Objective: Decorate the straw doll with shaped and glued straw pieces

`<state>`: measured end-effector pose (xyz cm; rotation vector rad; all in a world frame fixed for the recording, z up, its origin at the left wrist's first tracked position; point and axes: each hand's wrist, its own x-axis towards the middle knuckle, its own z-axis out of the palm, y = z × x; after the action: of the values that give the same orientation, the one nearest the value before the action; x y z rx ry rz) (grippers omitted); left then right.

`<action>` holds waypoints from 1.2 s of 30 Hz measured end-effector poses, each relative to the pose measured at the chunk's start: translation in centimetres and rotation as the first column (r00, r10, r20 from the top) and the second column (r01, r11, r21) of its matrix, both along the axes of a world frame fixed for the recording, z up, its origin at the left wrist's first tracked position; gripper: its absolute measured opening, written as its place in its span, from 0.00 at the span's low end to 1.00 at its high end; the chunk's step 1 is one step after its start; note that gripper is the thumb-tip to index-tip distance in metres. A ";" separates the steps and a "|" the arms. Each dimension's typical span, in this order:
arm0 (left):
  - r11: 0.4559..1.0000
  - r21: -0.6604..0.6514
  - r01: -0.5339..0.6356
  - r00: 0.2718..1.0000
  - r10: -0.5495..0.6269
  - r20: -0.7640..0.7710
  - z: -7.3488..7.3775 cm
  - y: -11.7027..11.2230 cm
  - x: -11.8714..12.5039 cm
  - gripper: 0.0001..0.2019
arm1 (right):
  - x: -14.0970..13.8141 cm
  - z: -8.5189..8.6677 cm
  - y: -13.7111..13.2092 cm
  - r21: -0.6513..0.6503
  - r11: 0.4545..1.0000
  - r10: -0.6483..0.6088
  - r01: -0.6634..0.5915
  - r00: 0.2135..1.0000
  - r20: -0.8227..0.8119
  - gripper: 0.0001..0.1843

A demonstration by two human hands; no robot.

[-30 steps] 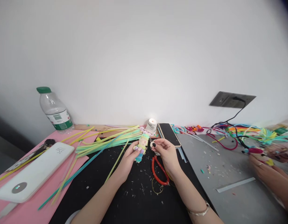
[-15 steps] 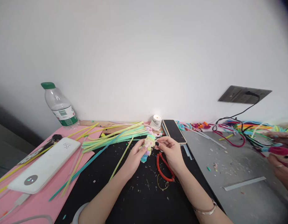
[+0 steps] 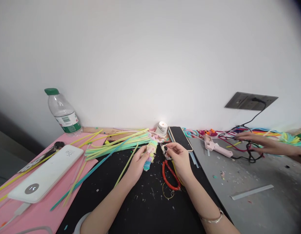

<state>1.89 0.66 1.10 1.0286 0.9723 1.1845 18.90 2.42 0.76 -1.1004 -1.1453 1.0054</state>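
Left hand grips the doll, probably light, soft, best held mid-body; right hand, at 3 o'clock, seemingly pinches a pale piece.

Single head-worn camera, close to the work. Looks forward and down over the wearer's forearms, squarely toward the far wall, which fills the upper half. Desk spans the lower half. Left hand and right hand near mid-frame; bottle at far left, wall socket at far right.
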 end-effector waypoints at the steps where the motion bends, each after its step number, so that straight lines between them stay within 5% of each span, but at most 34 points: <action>1: 0.999 -0.012 -0.053 0.998 0.053 -0.016 -0.1 0.1 -0.2 0.16 | 0.1 -0.1 0.1 0.000 1.000 -0.006 0.006 0.998 0.068 0.05; 8: 0.960 0.044 -0.275 0.934 0.278 -0.225 -0.3 0.6 -1.2 0.15 | -0.1 -0.6 -0.1 0.092 0.966 0.137 -0.240 0.783 0.607 0.12; 13: 0.979 0.122 -0.160 0.872 0.198 -0.448 -0.4 0.4 -1.1 0.13 | 1.4 0.4 0.8 0.295 0.955 -0.192 -0.040 0.674 0.714 0.11; 15: 0.985 0.149 -0.088 0.847 0.153 -0.508 -0.3 0.3 -1.0 0.13 | 1.9 1.1 1.7 0.320 0.947 -0.284 0.027 0.538 0.794 0.11; 20: 0.976 0.197 0.090 0.777 0.055 -0.627 0.1 0.0 -0.8 0.12 | 0.8 2.2 4.7 0.282 0.955 -0.288 0.094 0.054 0.956 0.11; 24: 0.954 0.258 0.152 0.698 0.081 -0.711 0.0 -0.1 -0.8 0.10 | -0.2 1.7 6.4 0.208 0.971 -0.198 0.119 -0.090 0.976 0.11; 28: 0.945 0.292 0.145 0.701 0.110 -0.705 -0.4 0.1 -0.8 0.09 | 0.7 1.6 6.7 0.206 0.971 -0.209 0.118 0.018 0.978 0.12; 36: 0.863 0.506 0.009 0.711 0.351 -0.610 -0.8 0.1 -1.1 0.10 | 2.3 4.5 3.1 0.302 0.952 -0.270 0.058 0.625 0.733 0.08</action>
<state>0.79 0.76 0.34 1.9066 1.4181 1.2497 21.24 5.48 5.22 -1.4452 -1.7560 0.1740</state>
